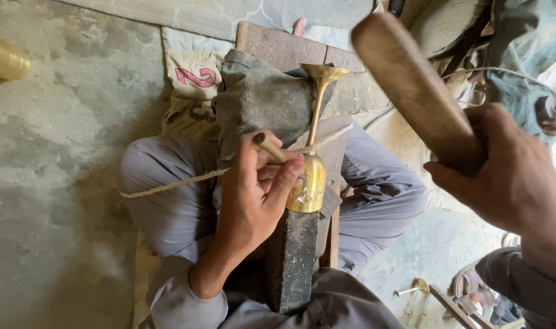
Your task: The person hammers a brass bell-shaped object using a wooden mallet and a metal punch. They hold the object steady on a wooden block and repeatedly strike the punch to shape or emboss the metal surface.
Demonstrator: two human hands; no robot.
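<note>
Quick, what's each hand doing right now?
Left hand: closed on a small punch tool, set against the brass goblet.
Right hand: closed on a wooden mallet, raised.

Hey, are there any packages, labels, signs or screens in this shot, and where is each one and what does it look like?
Printed sack: lies flat on the floor behind the wooden block, upper middle; pale beige cloth, creased, with large pink and dark marks.
No boxes, signs or screens in view.
Nearby: left hand holds a small punch against a brass goblet; right hand has its grip on a wooden mallet.
</note>
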